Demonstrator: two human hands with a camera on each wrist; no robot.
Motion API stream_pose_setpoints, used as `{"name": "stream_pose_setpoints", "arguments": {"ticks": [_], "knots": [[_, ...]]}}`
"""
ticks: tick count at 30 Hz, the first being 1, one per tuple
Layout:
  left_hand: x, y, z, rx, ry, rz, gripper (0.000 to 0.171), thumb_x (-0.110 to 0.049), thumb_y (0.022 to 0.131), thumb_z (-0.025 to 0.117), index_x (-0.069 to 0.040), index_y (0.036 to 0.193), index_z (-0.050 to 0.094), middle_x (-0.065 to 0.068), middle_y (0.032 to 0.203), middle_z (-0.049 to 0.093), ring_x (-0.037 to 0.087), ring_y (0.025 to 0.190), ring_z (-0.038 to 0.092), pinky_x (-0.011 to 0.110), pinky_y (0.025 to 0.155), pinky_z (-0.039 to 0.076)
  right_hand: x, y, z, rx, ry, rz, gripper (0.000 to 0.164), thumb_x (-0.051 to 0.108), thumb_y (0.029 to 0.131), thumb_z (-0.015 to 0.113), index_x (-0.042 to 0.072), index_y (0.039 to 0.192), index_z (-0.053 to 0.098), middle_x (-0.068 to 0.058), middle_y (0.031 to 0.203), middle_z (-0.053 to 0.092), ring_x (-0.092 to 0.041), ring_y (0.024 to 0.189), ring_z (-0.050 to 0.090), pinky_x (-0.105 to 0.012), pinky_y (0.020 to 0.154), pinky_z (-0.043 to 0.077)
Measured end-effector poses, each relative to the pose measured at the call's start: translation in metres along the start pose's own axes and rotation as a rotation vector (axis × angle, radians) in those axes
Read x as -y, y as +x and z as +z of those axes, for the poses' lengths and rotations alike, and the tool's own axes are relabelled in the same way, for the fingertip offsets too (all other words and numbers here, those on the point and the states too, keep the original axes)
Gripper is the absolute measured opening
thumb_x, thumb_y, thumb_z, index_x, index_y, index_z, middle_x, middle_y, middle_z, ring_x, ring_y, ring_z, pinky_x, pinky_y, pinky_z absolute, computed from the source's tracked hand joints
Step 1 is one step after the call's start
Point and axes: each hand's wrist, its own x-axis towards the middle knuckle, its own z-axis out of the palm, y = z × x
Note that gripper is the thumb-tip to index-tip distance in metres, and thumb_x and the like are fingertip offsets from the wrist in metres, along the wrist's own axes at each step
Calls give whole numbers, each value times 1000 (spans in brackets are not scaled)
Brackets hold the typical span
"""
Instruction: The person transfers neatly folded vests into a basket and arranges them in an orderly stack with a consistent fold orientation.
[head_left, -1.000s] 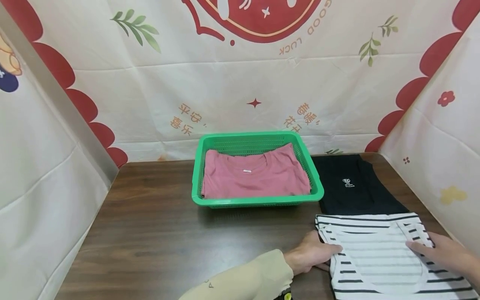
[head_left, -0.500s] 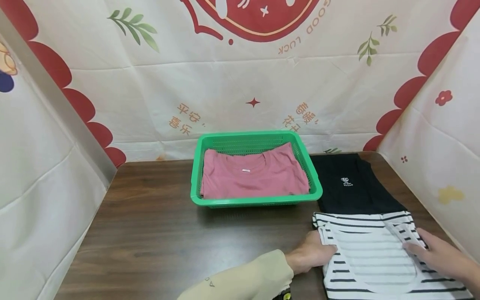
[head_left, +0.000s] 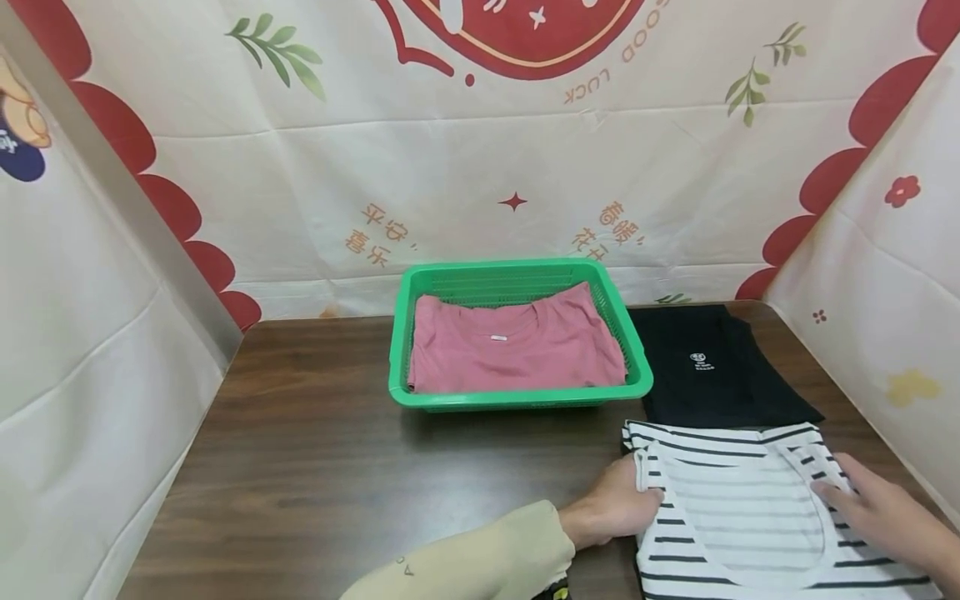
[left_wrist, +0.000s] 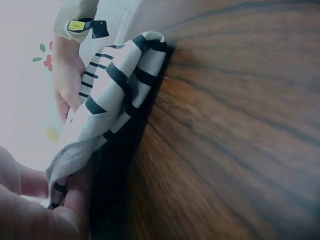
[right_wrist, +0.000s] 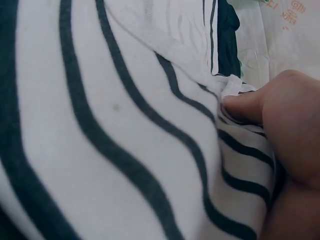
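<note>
A white shirt with dark stripes (head_left: 750,517) lies folded at the front right of the table, its wide neckline facing up. My left hand (head_left: 615,500) grips its left edge, thumb on top and fingers beneath, as the left wrist view also shows. On the opposite edge my right hand (head_left: 877,508) pinches the cloth, the thumb (right_wrist: 242,107) pressing on top in the right wrist view. Directly behind the striped shirt lies a folded black garment (head_left: 697,367) with a small white print. Dark cloth also shows under the striped shirt's left edge.
A green plastic basket (head_left: 525,400) stands at the back middle of the brown wooden table (head_left: 337,467), a folded pink shirt (head_left: 517,350) inside it. Printed cloth hangings (head_left: 450,167) enclose the table at the back and both sides.
The striped shirt's left edge and my left hand have shifted slightly to the left. Both hands keep their hold on the shirt. The basket and black garment stay in place.
</note>
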Motion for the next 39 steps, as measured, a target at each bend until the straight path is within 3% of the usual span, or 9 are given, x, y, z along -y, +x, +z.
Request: {"name": "stream_pose_setpoints", "arguments": {"ticks": [3, 13, 22, 29, 33, 39], "knots": [[2, -1, -3, 12, 20, 11, 29, -2, 86, 57, -14, 112, 59, -7, 103, 63, 1, 94, 52, 22, 86, 45, 1, -4, 4, -68, -8, -67, 66, 37, 99, 45, -18, 130, 27, -48, 120, 39, -60, 104, 42, -71, 78, 40], [5, -4, -13, -34, 86, 8, 25, -7, 86, 60, -17, 109, 59, -7, 102, 64, 1, 94, 52, 23, 88, 45, 15, -6, 11, -202, 17, -90, 57, 34, 100, 44, -15, 128, 36, -46, 119, 45, -60, 104, 44, -69, 75, 41], [1, -6, -21, -28, 97, 28, 25, -10, 87, 61, -18, 111, 58, -6, 106, 64, 2, 97, 52, 24, 89, 45, 22, -4, 15, -228, 41, -80, 58, 35, 100, 43, -15, 128, 36, -45, 118, 46, -58, 103, 45, -68, 74, 41], [-5, -10, -30, -7, 122, 80, 22, -14, 89, 59, -19, 110, 57, -5, 103, 65, 1, 95, 53, 23, 85, 47, 28, -3, 15, -278, 48, -108, 51, 28, 100, 45, -14, 127, 39, -44, 117, 47, -57, 102, 46, -68, 75, 40], [-9, -14, -35, 4, 190, 128, 21, -20, 91, 57, -21, 112, 56, -6, 104, 66, 0, 95, 54, 22, 84, 47, 31, -5, 16, -310, 55, -115, 48, 26, 100, 45, -14, 126, 40, -44, 117, 47, -58, 103, 45, -68, 75, 40], [-20, -25, -40, 16, 318, 209, 24, -28, 94, 53, -24, 117, 54, -8, 111, 67, -1, 101, 55, 20, 85, 47, 30, -5, 17, -313, 83, -35, 59, 32, 101, 42, -15, 134, 33, -45, 124, 41, -60, 108, 40, -73, 80, 35]]}}
